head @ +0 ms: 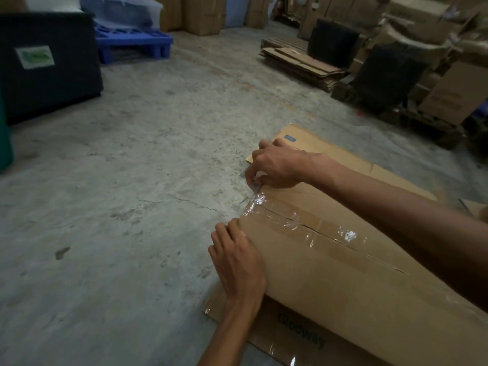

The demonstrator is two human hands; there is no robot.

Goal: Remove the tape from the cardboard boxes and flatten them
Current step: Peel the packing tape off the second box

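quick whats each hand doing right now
left hand: closed, gripping the cardboard box at its edge
right hand: closed, pinching the tape end

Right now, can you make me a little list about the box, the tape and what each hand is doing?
place: concrete floor
cardboard box: lying on the floor, not flattened yet
clear tape: wrinkled, stuck along the box's top seam, its end lifted at the far edge
right hand: pinches the tape's loose end
left hand: holds the box's near end edge
behind: stack of flattened cardboard, blue pallet
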